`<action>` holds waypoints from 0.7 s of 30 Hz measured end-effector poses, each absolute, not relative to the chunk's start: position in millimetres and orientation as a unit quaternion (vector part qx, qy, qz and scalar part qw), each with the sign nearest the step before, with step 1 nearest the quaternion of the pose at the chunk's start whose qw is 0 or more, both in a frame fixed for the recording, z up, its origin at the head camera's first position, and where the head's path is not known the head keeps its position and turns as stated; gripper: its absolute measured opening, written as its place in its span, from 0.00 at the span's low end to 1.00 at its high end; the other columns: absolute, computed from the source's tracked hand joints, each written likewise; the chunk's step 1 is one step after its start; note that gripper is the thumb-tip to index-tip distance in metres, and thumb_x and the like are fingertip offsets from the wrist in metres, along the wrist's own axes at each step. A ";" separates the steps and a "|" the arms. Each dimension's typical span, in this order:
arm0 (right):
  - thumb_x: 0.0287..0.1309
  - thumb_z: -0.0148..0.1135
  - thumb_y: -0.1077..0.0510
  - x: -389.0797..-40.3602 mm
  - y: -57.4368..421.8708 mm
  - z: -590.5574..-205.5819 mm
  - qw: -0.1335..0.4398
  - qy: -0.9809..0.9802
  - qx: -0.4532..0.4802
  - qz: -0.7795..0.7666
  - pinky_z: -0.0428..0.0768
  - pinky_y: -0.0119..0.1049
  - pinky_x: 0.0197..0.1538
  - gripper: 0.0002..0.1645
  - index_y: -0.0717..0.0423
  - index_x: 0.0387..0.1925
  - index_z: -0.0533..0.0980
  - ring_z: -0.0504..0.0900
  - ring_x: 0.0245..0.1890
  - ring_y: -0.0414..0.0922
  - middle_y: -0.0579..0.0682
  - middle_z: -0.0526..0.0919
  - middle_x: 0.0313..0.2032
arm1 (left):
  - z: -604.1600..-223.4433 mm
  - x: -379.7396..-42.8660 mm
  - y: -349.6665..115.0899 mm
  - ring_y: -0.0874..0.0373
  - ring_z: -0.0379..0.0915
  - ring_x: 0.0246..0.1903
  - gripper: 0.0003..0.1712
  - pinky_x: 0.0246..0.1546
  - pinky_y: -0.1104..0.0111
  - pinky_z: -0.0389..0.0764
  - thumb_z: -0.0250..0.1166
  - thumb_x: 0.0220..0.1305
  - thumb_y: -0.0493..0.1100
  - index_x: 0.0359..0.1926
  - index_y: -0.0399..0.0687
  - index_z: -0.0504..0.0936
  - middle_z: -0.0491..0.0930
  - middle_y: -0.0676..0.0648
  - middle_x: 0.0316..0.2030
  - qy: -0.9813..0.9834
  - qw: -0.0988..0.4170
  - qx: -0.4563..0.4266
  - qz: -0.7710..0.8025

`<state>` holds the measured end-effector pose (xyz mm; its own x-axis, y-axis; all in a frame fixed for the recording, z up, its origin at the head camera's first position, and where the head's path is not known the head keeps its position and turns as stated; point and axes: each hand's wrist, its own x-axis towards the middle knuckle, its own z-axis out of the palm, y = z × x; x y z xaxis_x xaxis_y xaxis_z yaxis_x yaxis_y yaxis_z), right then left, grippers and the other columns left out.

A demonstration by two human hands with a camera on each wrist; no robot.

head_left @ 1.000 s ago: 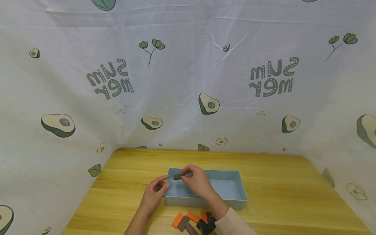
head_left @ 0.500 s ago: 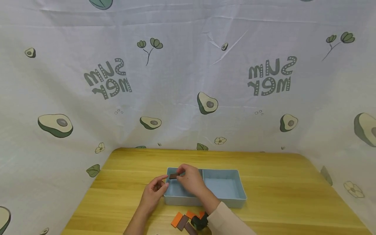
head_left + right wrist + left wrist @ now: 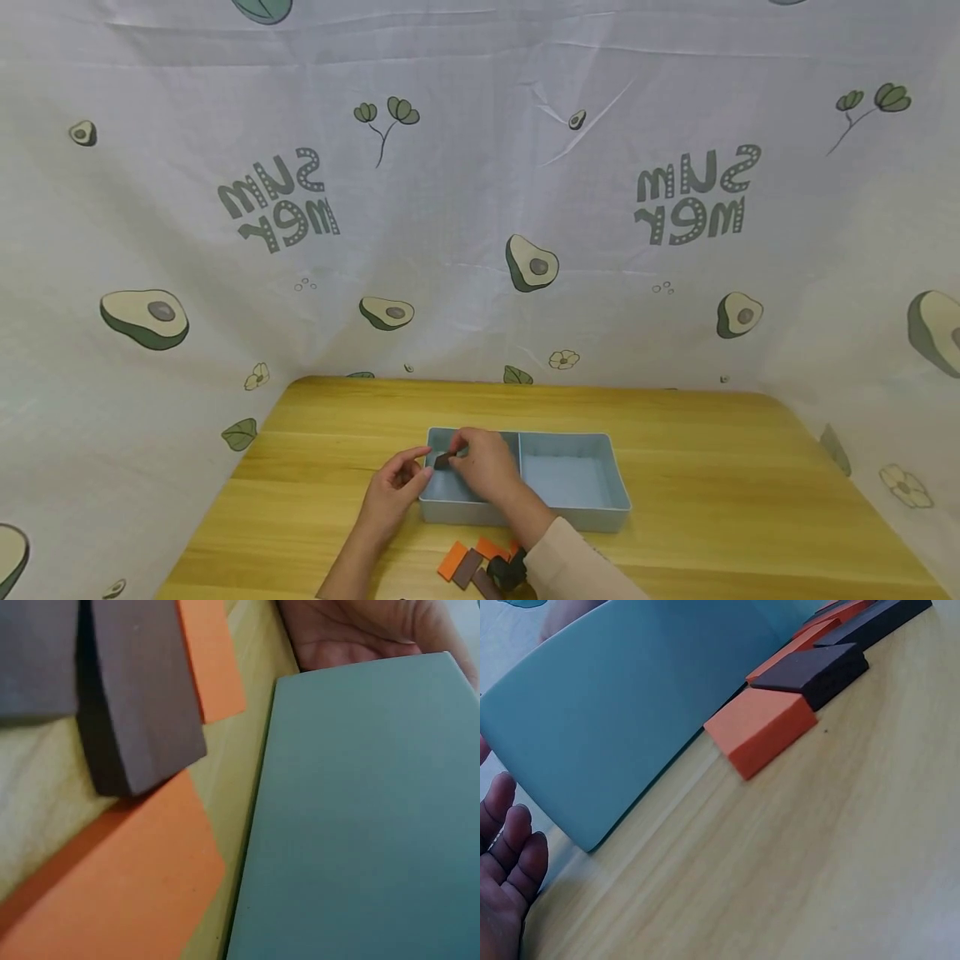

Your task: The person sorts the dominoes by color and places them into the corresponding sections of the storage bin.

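Observation:
In the head view my right hand (image 3: 483, 467) reaches into the left compartment of a light blue box (image 3: 525, 517). Its thumb and fingers pinch a small dark brown rectangular block (image 3: 443, 461), held tilted near the compartment's left side. At the box's left end, my left hand (image 3: 395, 492) has its thumb and index fingertips at the rim. Its other fingers are loosely bent outside the wall, as the left wrist view shows. The bottom of the left compartment is partly covered by my right hand.
In front of the box lie several orange blocks (image 3: 453, 561), brown blocks (image 3: 467, 568) and black pieces (image 3: 507, 572), partly behind the right sleeve (image 3: 573, 560). A divider (image 3: 519, 454) splits the box. A printed cloth (image 3: 450, 208) hangs behind the wooden table (image 3: 712, 475).
My right hand has moved left within the box with the brown block, which now tilts more. The divider has come into view. My left hand stays at the rim.

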<state>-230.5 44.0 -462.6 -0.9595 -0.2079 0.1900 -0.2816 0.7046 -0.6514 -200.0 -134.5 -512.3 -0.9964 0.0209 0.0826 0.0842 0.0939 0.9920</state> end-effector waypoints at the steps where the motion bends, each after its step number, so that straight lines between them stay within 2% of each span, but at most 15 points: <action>1: 0.55 0.75 0.62 -230.6 43.7 -463.4 0.054 -0.925 0.135 0.352 0.74 0.32 0.30 0.06 0.52 0.31 0.82 0.76 0.26 0.36 0.47 0.88 0.33 | -512.7 -200.3 -134.3 0.64 0.69 0.30 0.20 0.32 0.75 0.72 0.69 0.67 0.39 0.59 0.41 0.82 0.76 0.52 0.33 -0.741 0.024 -0.034 -0.671; 7: 0.55 0.76 0.61 -233.5 42.6 -466.6 0.056 -0.938 0.136 0.316 0.73 0.33 0.30 0.07 0.51 0.30 0.82 0.76 0.27 0.38 0.47 0.88 0.33 | -514.2 -200.9 -134.4 0.64 0.69 0.29 0.20 0.32 0.74 0.72 0.69 0.67 0.39 0.59 0.41 0.82 0.75 0.52 0.33 -0.743 0.028 -0.036 -0.668; 14: 0.55 0.75 0.63 -234.9 42.1 -465.3 0.048 -0.937 0.128 0.320 0.79 0.37 0.34 0.06 0.53 0.30 0.82 0.81 0.32 0.42 0.49 0.87 0.32 | -514.3 -202.0 -135.3 0.64 0.69 0.29 0.20 0.31 0.74 0.72 0.69 0.67 0.39 0.59 0.41 0.82 0.75 0.51 0.33 -0.743 0.028 -0.040 -0.667; 21: 0.55 0.73 0.63 -233.7 42.1 -466.4 0.044 -0.936 0.128 0.326 0.77 0.36 0.33 0.04 0.54 0.30 0.83 0.78 0.30 0.41 0.48 0.87 0.33 | -514.9 -202.0 -135.3 0.63 0.69 0.29 0.20 0.30 0.75 0.71 0.69 0.67 0.40 0.58 0.42 0.82 0.75 0.50 0.34 -0.744 0.022 -0.031 -0.667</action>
